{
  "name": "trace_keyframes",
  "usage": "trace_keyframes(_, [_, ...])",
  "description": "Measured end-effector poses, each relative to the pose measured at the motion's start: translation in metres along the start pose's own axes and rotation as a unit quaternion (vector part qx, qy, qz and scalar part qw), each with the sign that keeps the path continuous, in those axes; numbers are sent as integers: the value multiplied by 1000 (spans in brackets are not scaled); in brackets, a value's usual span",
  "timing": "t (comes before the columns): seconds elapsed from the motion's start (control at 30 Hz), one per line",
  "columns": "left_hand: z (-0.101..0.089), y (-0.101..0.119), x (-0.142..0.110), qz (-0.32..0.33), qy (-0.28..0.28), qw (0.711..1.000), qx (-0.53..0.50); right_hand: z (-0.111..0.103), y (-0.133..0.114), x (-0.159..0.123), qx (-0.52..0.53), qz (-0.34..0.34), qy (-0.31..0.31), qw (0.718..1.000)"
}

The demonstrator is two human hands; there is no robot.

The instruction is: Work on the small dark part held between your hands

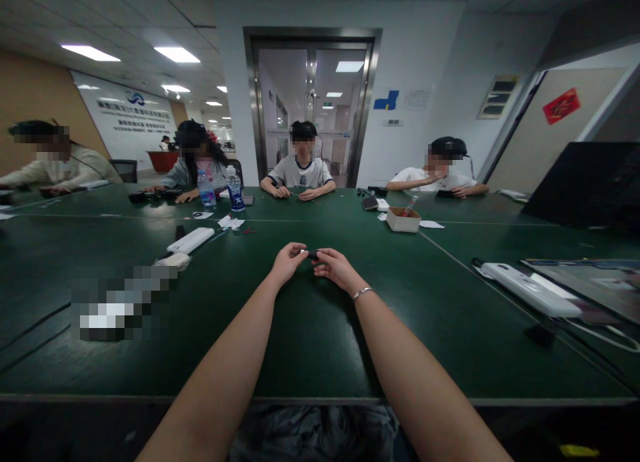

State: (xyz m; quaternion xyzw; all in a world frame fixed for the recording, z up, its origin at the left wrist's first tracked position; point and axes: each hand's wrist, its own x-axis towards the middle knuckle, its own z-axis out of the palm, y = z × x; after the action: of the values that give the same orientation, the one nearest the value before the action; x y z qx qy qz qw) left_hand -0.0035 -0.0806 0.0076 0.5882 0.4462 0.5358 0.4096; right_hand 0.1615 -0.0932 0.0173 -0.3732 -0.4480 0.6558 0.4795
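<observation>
Both my hands meet over the middle of the green table [310,342], pinching a small dark stick-like object [313,255] between them. My left hand [289,262] has its thumb and fingers closed at the object's left end, where a bright whitish bit shows. On the other side, my right hand [337,269] grips the dark end between thumb and forefinger, its other fingers curled below. A silvery bracelet circles my right wrist. The object is too small for me to tell its exact kind.
Left of my arms lie a white power strip [191,241] and a blurred-out item [117,309]. A small box [403,220] and a white device [530,289] lie to the right. Two bottles [234,190] stand further back. Several people sit across the table.
</observation>
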Motion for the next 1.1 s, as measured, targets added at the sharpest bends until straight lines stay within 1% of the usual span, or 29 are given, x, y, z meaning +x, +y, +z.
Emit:
trace_keyframes(0.1, [-1, 0, 0, 22, -8, 1000, 9, 0, 0, 0, 3, 0, 1, 1000])
trace_keyframes(0.17, [-1, 0, 1, 20, -13, 1000, 11, 0, -1, 0, 3, 0, 0, 1000])
trace_keyframes(0.3, [1, -3, 2, -34, -8, 999, -1, 0, 0, 1, 1, -1, -1, 1000])
trace_keyframes(0.37, [2, -4, 2, -47, -7, 999, -7, 0, 0, 1, 2, -3, -3, 1000])
trace_keyframes(0.47, [2, -3, 1, -30, -14, 999, -3, 0, 0, 1, 1, -2, -4, 1000])
trace_keyframes(0.57, [3, -3, 1, -20, -9, 1000, 5, 0, 0, 1, 0, 1, -1, 1000])
trace_keyframes(0.63, [3, -4, 2, -35, -1, 999, 2, 0, 0, 1, 1, 2, 0, 1000])
trace_keyframes(0.8, [3, -5, 7, -112, 24, 992, -44, 0, -1, 1, 1, 1, 2, 1000])
trace_keyframes(0.87, [3, -5, 8, -131, 27, 989, -64, 0, -1, 0, 0, 2, 3, 1000])
trace_keyframes(0.97, [3, -4, 10, -142, 32, 986, -78, 1, -2, -1, 0, 3, 2, 1000])
trace_keyframes(1.1, [3, -3, 8, -133, 23, 988, -72, 0, -2, 0, 2, 1, -2, 1000])
